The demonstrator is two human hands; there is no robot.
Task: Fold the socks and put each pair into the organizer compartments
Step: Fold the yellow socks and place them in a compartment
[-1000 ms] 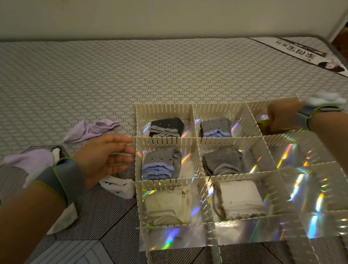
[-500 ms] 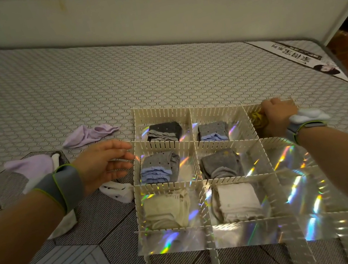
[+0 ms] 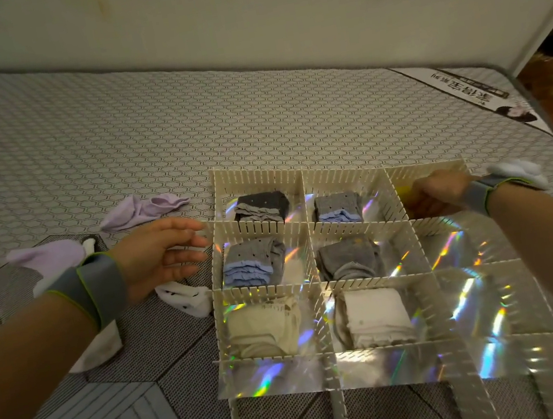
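Note:
A cream slotted organizer point(image 3: 302, 180) with a shiny holographic floor lies on the mattress. Its left and middle columns hold several folded pairs: dark grey, grey with blue, plain grey, beige and white. My right hand point(image 3: 437, 192) is closed inside the far right compartment, pressing on a yellow sock pair point(image 3: 406, 193) that is mostly hidden under it. My left hand point(image 3: 159, 253) hovers open beside the organizer's left wall, holding nothing. Loose socks lie to its left: a lilac sock point(image 3: 139, 209), another lilac sock point(image 3: 47, 255) and a white dotted sock point(image 3: 183, 296).
The grey hexagon-patterned mattress point(image 3: 111, 134) stretches back to a white wall. A white sock point(image 3: 515, 169) lies just right of the organizer, beyond my right wrist. The mattress's right edge point(image 3: 543, 116) drops off near a dark gap. The right column's nearer compartments show only the foil floor.
My right hand has sunk lower into the far right compartment with the yellow pair. My left hand has stayed open beside the organizer's left wall.

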